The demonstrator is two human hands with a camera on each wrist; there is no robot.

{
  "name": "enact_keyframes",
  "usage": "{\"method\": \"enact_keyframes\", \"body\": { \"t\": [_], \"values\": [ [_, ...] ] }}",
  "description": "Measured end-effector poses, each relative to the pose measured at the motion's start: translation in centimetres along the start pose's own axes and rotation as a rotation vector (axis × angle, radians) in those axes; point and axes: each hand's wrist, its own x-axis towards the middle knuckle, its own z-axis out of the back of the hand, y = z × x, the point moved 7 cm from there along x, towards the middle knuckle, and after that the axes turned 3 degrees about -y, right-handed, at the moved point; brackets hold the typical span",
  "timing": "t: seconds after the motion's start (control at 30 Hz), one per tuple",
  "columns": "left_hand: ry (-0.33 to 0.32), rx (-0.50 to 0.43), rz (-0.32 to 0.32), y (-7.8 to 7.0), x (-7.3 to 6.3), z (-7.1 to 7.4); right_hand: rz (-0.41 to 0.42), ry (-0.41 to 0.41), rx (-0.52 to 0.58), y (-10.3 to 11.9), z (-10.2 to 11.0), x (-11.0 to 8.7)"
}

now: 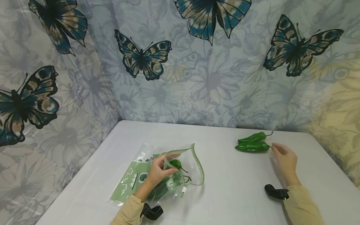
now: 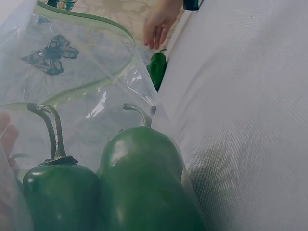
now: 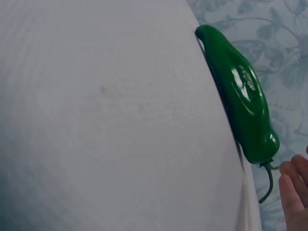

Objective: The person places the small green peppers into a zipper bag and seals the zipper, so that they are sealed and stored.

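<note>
My left hand holds a clear zip bag with a green print near its open mouth, the thumb on the near side and the fingers behind the film. Green peppers lie inside it, stems toward the mouth; the print partly hides them in the head view. Over on the right, two more green peppers lie side by side on the table. My right hand is at the stem end of the nearer pepper, fingers extended and fingertips right at the stem. The farther pepper lies just behind.
A white table carries the bag and the peppers. Behind it and along the left hang drapes printed with butterflies and flowers. Each wrist wears a black band.
</note>
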Motion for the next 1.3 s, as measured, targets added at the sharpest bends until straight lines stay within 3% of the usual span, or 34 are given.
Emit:
{"method": "enact_keyframes", "body": {
  "t": [0.27,0.5,0.77,1.13,1.3],
  "values": [
    [-0.003,-0.007,0.014,0.2,-0.1,0.2,-0.028,0.050,0.023,-0.3,-1.0,0.5],
    [0.004,-0.009,0.044,0.5,-0.7,-0.2,-0.094,0.240,0.012,-2.2,-2.0,-0.2],
    [-0.006,0.031,0.032,0.5,-0.5,0.1,0.086,0.389,-0.044,-1.1,-2.7,0.5],
    [-0.005,0.034,0.026,0.7,-0.3,0.1,0.066,0.321,-0.103,-1.4,-2.0,0.5],
    [0.001,0.009,0.014,0.6,-0.2,0.0,0.078,0.293,-0.072,-1.2,-1.8,0.5]
  ]
}}
